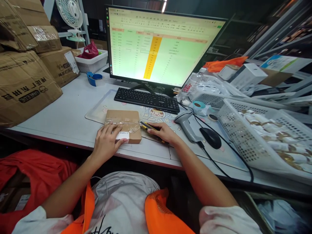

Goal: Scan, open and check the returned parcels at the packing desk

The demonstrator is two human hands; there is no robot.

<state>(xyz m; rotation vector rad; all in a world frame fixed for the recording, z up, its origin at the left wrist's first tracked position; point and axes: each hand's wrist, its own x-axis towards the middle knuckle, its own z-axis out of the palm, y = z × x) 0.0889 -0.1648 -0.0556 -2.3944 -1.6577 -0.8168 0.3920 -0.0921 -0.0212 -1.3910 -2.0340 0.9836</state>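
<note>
A small brown cardboard box point(123, 116) lies on the desk's front part, partly on a printed desk mat point(99, 113). Clear tape runs across its top, and a white label sits near its front edge. Spread over the left side of the box, my left hand point(107, 138) rests flat with the thumb by the label. At the box's right edge, my right hand point(162, 131) is closed around a yellow-and-black utility knife point(147, 125). The knife's tip points left, at the end of the tape line; whether it touches the tape I cannot tell.
Behind the box stand a black keyboard point(146, 99) and a monitor point(161, 48). To the right are a barcode scanner point(187, 126), a mouse point(211, 137) with cables, and a white basket point(240, 136) of wrapped rolls. Large cartons point(24, 87) and a blue tape dispenser point(94, 79) stand left.
</note>
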